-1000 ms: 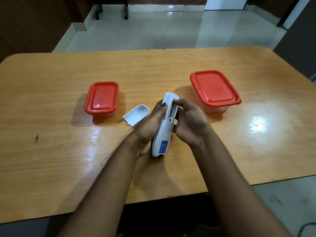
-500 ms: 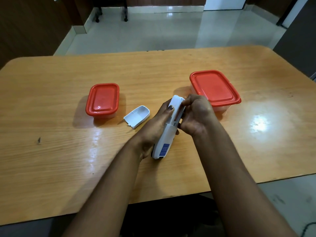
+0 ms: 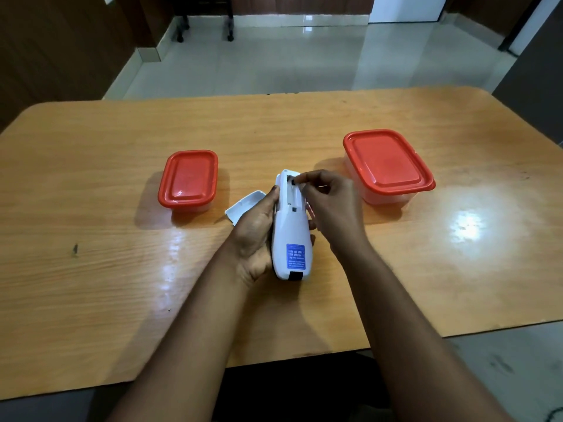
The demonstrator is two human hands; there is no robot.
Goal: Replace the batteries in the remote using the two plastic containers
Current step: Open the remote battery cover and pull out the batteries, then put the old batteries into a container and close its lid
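Observation:
The white remote (image 3: 291, 239) lies back-up in my left hand (image 3: 256, 236), its battery bay open at the far end and a blue label near me. My right hand (image 3: 327, 205) pinches a battery (image 3: 310, 208) beside the bay, its fingertips at the bay's top; the battery is mostly hidden by the fingers. The remote's white battery cover (image 3: 243, 206) lies on the table just left of my left hand. A small red-lidded plastic container (image 3: 189, 179) stands to the left, a larger one (image 3: 387, 166) to the right, both closed.
The wooden table (image 3: 106, 269) spans the view, with its near edge close to me and a glossy light patch at the right. Beyond the far edge is a tiled floor with chair legs (image 3: 207, 22).
The remote has been turned flat so its open bay faces up. My right hand's fingers have shifted from gripping the remote's top end to pinching at the bay.

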